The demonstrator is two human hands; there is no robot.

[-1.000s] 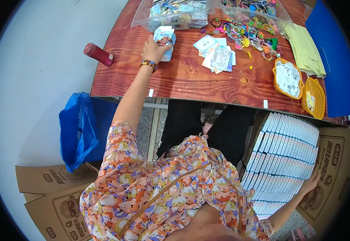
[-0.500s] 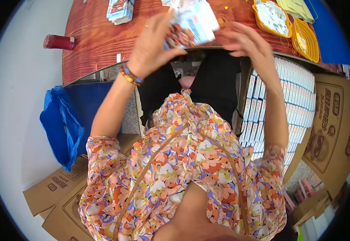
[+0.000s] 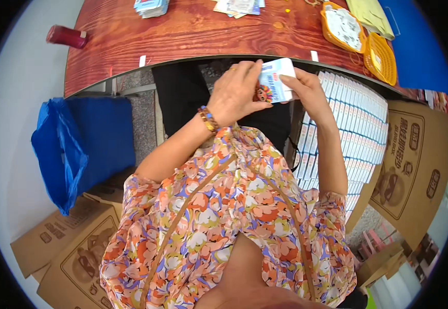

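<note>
A small light-blue and white cardboard box (image 3: 274,80) with a colourful picture on its face is held tilted over my lap, just off the table's near edge. My left hand (image 3: 235,91) grips its left side, fingers along the far edge and thumb underneath near the picture. At its white right end, my right hand (image 3: 309,97) has closed on the box with the thumb on top; the fingers beneath are mostly hidden. Below my right forearm stands a large carton (image 3: 350,123) packed with rows of similar narrow boxes.
On the wood-grain table (image 3: 198,38) lie a stack of blue cards or flat boxes (image 3: 152,7), some papers (image 3: 238,6) and a dark red bottle (image 3: 67,37). Two yellow baskets (image 3: 380,61) stand at the right. A blue bag (image 3: 62,154) hangs left, above brown cartons (image 3: 82,252).
The box has come down from above the table to over my lap. My right hand, apart from it before, now grips its right end.
</note>
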